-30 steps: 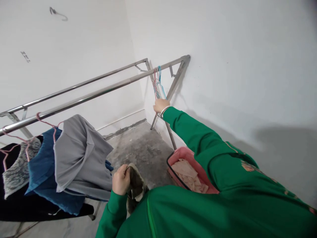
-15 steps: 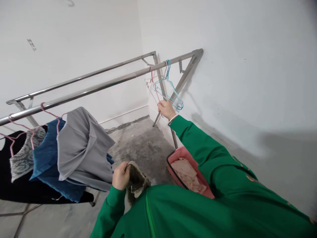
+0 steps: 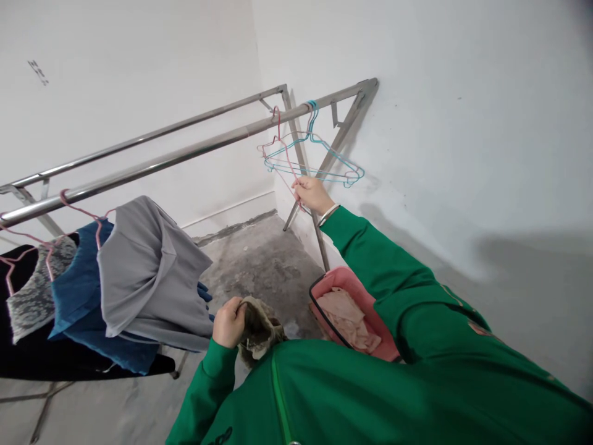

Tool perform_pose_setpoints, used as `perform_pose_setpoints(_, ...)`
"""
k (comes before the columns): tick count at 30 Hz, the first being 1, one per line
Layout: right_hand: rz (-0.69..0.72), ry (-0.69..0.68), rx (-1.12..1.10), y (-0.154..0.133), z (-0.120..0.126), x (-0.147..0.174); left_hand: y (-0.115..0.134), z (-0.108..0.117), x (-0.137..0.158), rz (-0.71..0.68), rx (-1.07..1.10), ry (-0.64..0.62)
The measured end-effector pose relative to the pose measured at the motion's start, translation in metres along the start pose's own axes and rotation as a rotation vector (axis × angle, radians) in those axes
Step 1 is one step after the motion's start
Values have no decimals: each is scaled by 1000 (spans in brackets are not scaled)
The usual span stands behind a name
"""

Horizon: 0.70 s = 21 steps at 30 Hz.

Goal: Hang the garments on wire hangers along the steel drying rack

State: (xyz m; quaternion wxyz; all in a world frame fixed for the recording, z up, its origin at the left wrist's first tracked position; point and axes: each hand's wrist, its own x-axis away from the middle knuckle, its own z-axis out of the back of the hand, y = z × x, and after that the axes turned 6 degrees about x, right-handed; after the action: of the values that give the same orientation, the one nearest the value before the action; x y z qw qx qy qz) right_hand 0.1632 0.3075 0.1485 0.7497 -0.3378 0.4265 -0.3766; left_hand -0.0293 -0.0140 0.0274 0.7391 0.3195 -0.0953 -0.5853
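My right hand [image 3: 312, 194] is closed on the lower end of a pink wire hanger [image 3: 288, 159], whose hook is still over the metal rail [image 3: 199, 146]. Just behind it, several blue hangers [image 3: 331, 148] dangle from the same rail. Low in front of my body, my left hand [image 3: 228, 322] pinches the edge of a brownish-olive garment [image 3: 259, 327]. This garment hangs bunched, and its lower part is hidden by my green jacket.
A grey top [image 3: 148, 272], a blue garment [image 3: 76, 272], a patterned one [image 3: 34, 300] and a black one [image 3: 28, 358] hang at left. A pink basket [image 3: 386, 346] with pale pink cloth [image 3: 345, 312] stands on the floor below my right arm, near the wall.
The blue hangers have swung round and now show wider. My right hand has stayed on the pink hanger, tilting it a little. The view has shifted slightly; my left hand keeps the garment.
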Motion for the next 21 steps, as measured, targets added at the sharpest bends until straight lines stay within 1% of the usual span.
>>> perform_pose_setpoints(2,55,20,40,4,2,-3,-1,1,1,0,2,-3)
perform_pose_setpoints(4,71,33,48,3,5,-8,-2,2,2,4,-1,-5)
perform_pose_setpoints(8,-10,38,-54,-8,10,-16,-4,3,2,35,-17,-11)
perform_pose_setpoints(11,-19,22,-79,-8,3,-9,-6,2,3,49,-23,-26)
perform_pose_setpoints(13,38,2,-17,-1,-6,0,-7,1,3,49,-28,-32)
perform_pose_setpoints(16,146,10,160,12,-16,7,-8,2,4,46,-38,-25)
perform_pose_setpoints(19,184,30,304,19,-14,2,-9,3,4,41,-45,-22)
perform_pose_setpoints(21,203,6,338,18,-9,-5,-10,4,4,36,-42,-24)
